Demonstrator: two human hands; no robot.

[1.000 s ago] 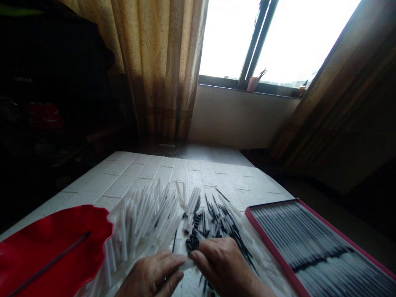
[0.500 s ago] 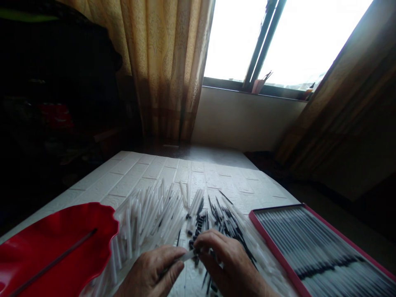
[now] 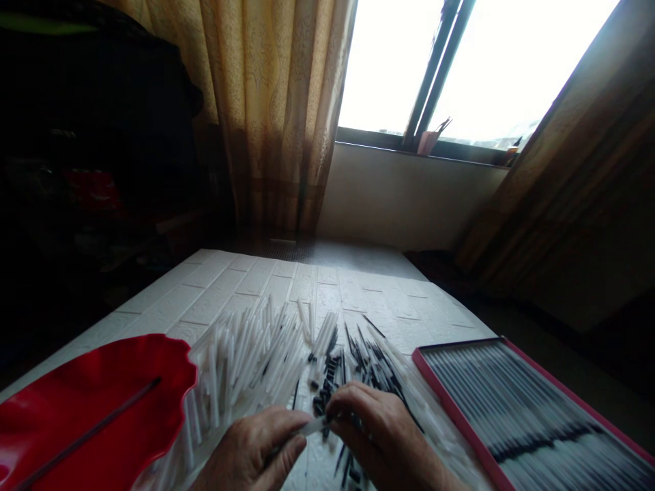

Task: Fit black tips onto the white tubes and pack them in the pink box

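My left hand [image 3: 258, 447] is closed on a clear whitish pen barrel [image 3: 313, 427], its thumb and forefinger pinching the tube. At the barrel's right end, the fingertips of my right hand [image 3: 376, 433] are closed round it. A small dark part shows at that end, mostly hidden by the fingers. Just beyond my hands lie loose black pen caps [image 3: 322, 395]. Many clear pen barrels [image 3: 250, 351] are heaped beyond my left hand. Thin black-tipped refills [image 3: 381, 365] lie spread beyond my right hand.
At the left a red scalloped dish [image 3: 117, 395] holds one pen-like stick [image 3: 92, 433]. A pink-edged box [image 3: 445, 402] at the right holds rows of pens [image 3: 516, 389]. The white brick-patterned tabletop [image 3: 215, 283] runs toward the curtain [image 3: 266, 123] and window.
My right hand has shifted slightly to the right and turned a little at the barrel's end. My left hand stays almost still with the barrel in it.
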